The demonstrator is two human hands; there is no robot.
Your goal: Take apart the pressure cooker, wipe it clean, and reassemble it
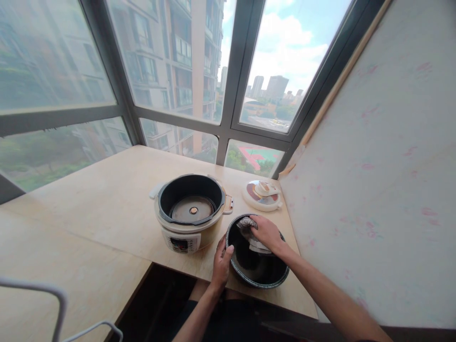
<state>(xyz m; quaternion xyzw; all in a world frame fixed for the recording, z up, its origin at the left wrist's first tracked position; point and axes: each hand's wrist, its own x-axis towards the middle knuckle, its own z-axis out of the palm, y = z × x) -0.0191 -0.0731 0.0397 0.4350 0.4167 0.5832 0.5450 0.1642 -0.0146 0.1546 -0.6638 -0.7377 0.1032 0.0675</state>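
A black inner pot [249,266] sits tilted toward me at the front of the light wooden counter. My left hand [222,261] grips its left rim, thumb over the edge and fingers on the outer wall. Inside the pot, my right hand [265,232] is closed on a greyish cloth [259,246], pressed near the far inner wall. Part of the cloth is hidden under the fingers. Just left of the pot stands a white electric pressure cooker [183,242], uncovered, with a bare dark chamber. Its white lid [262,195] lies on the counter behind the pot.
The wooden counter [107,204] runs along the windows [178,61], with its front edge close to my legs. A patterned wall [374,190] borders it on the right. A white tubular frame [39,286] juts in at the lower left.
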